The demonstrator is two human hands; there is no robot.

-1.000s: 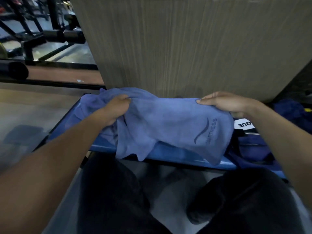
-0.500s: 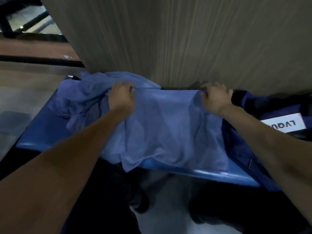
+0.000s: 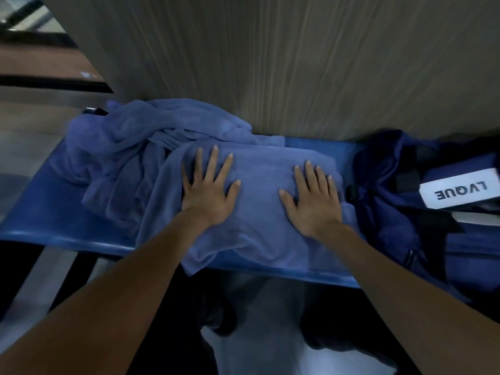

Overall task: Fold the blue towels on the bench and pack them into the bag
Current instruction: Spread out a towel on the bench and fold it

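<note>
Blue towel spread on the blue counter, near edge draped over the front. It is pressed flat by both hands: left hand and right hand, fingers straight and splayed (nothing gripped). Crumpled towels heaped at left, touching it. Dark blue bag just right, white label showing.

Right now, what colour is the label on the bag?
White with dark lettering; the label on the navy bag shows best in the head view.
</note>
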